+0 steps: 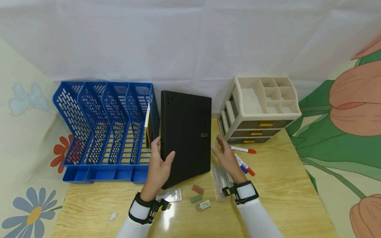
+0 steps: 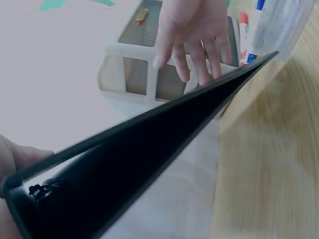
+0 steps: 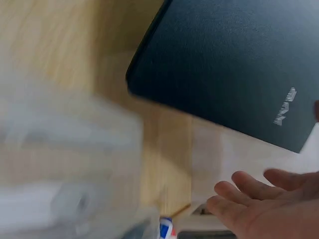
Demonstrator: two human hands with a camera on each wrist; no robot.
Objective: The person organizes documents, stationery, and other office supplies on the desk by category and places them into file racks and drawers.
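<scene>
A black folder (image 1: 187, 135) with small light lettering stands upright over the middle of the table. My left hand (image 1: 159, 168) grips it by the spine, thumb on the front cover and fingers behind. In the left wrist view the folder (image 2: 149, 144) is seen edge-on, its covers spread apart at one side, with a dark clip-like part inside near the spine. My right hand (image 1: 227, 160) is apart from the folder's right edge. Its fingers (image 3: 239, 196) are extended and hold nothing.
At left stands a blue file rack (image 1: 110, 132) with thin books (image 1: 147, 127) in its right slot. A beige drawer organizer (image 1: 262, 112) is at right, markers (image 1: 242, 149) before it. A clear plastic case (image 1: 221, 185), erasers (image 1: 197, 189) and a clear packet (image 1: 171, 195) lie in front.
</scene>
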